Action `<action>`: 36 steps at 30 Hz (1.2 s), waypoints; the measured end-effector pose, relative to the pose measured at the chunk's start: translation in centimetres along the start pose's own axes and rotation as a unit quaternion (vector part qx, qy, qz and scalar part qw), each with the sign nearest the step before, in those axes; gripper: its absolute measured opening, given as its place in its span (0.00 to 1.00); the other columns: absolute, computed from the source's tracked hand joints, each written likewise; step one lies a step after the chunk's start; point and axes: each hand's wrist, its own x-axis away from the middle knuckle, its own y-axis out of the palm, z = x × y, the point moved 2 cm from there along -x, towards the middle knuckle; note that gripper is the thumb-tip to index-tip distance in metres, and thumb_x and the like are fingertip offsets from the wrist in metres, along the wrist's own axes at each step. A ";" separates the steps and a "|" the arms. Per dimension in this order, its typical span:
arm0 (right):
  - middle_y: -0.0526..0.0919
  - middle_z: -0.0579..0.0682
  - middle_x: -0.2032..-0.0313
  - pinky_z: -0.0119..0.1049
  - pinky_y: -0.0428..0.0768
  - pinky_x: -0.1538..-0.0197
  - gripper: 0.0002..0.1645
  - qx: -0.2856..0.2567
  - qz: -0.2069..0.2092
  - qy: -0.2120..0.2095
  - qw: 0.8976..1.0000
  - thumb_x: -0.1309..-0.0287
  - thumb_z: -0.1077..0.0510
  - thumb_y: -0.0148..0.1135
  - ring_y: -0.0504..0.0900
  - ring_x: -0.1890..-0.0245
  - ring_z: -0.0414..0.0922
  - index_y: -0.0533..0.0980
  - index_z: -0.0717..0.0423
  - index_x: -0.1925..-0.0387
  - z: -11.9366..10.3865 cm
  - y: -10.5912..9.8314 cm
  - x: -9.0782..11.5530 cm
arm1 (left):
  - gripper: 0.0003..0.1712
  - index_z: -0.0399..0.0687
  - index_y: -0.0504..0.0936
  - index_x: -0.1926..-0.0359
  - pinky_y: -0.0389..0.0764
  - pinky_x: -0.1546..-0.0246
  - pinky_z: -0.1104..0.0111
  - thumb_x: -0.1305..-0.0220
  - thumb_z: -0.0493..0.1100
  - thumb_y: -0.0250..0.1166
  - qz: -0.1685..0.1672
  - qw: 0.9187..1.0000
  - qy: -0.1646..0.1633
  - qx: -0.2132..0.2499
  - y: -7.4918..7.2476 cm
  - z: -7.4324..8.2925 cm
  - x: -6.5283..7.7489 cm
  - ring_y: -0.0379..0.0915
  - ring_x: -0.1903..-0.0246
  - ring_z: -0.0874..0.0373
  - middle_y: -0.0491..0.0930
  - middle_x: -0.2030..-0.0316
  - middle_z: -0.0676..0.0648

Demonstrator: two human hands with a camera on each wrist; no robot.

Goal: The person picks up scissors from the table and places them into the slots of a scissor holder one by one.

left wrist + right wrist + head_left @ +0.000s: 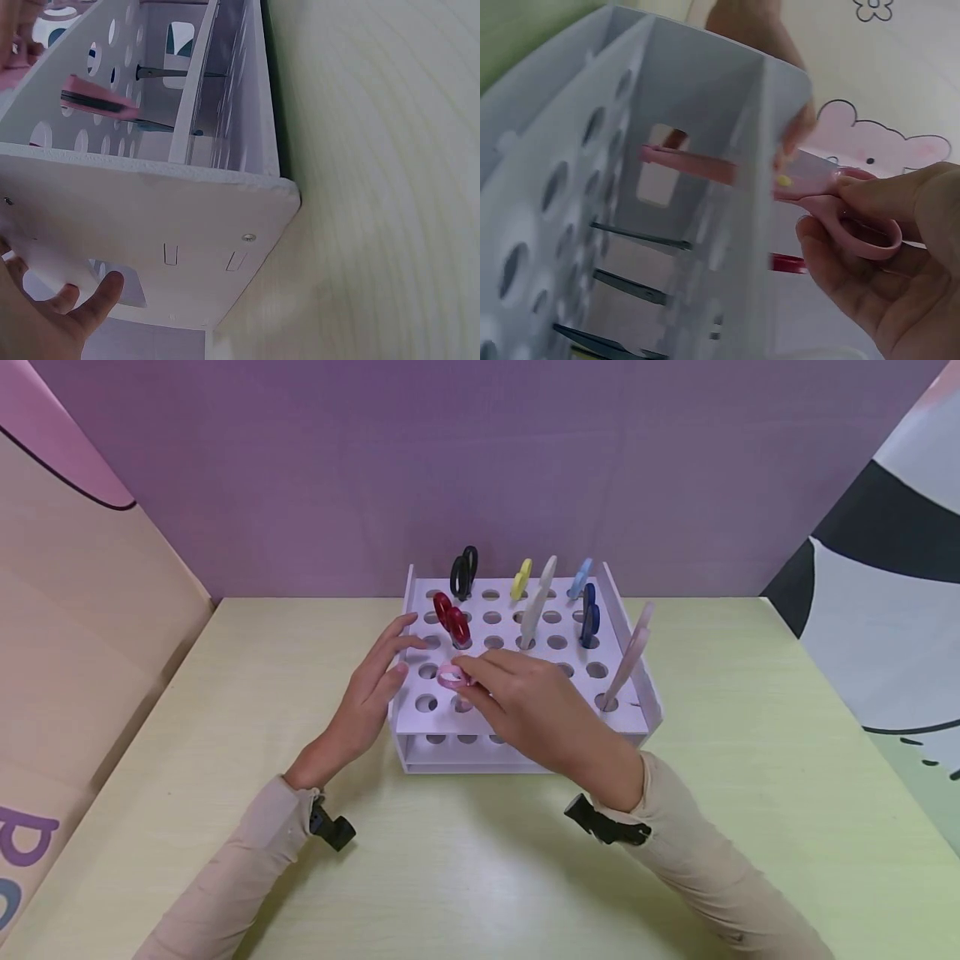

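My right hand (540, 710) pinches the handle of pink scissors (826, 210) between thumb and fingers. Their pink-covered blades pass down through a hole near the front left of a white holed rack (408, 722), as the right wrist view shows. My left hand (360, 697) touches the rack's left side panel (187, 217) with relaxed fingers, beside its cutout. Just behind the pink pair stand red scissors (453, 622) in the rack.
Other scissors stand in the rack: black (460, 578), yellow (519, 585), white (536, 606), light blue (579, 581), dark blue (588, 618) and pale pink (630, 656). The rack sits on a light wooden table (750, 760), near a purple back wall (480, 452).
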 end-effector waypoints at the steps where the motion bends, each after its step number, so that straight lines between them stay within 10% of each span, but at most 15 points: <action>1: 0.86 0.52 0.62 0.36 0.84 0.59 0.20 0.005 -0.012 0.002 1.000 0.41 0.59 0.70 0.84 0.65 0.44 0.82 0.61 0.48 0.1 0.5 0.0 | 0.21 0.42 0.74 0.41 0.47 0.27 0.46 0.26 0.44 0.43 0.000 1.000 0.002 0.000 0.0 0.0 0.0 0.43 0.24 0.56 0.55 0.24 0.51; 8: 0.86 0.53 0.56 0.39 0.83 0.52 0.17 0.032 -0.075 0.018 0.997 0.35 0.58 0.65 0.83 0.55 0.47 0.82 0.61 0.48 0.6 2.8 0.2 | 0.21 0.42 0.74 0.41 0.47 0.27 0.48 0.26 0.44 0.42 -0.001 1.000 0.006 0.002 0.1 0.1 0.0 0.43 0.24 0.57 0.55 0.24 0.52; 22: 0.84 0.52 0.59 0.39 0.82 0.58 0.22 0.023 -0.069 0.050 0.996 0.37 0.56 0.66 0.82 0.59 0.47 0.78 0.58 0.43 0.7 2.7 0.9 | 0.21 0.42 0.74 0.40 0.46 0.27 0.46 0.26 0.43 0.43 0.000 1.000 -0.003 0.004 -0.2 0.0 0.2 0.43 0.24 0.56 0.55 0.24 0.51; 29: 0.80 0.55 0.43 0.43 0.81 0.46 0.30 0.024 -0.039 0.035 0.998 0.41 0.61 0.69 0.79 0.45 0.50 0.74 0.57 0.37 0.6 1.4 3.4 | 0.21 0.43 0.74 0.39 0.48 0.27 0.46 0.26 0.42 0.44 -0.002 1.000 0.000 -0.010 -0.2 -0.5 0.1 0.43 0.24 0.55 0.53 0.23 0.51; 36: 0.79 0.58 0.42 0.48 0.79 0.43 0.25 0.028 0.010 -0.017 0.999 0.42 0.65 0.67 0.77 0.43 0.54 0.77 0.59 0.42 0.6 -0.2 6.8 | 0.27 0.50 0.64 0.27 0.73 0.40 0.49 0.24 0.48 0.48 -0.004 0.999 -0.028 -0.044 -1.0 -0.2 0.8 0.49 0.25 0.54 0.48 0.22 0.52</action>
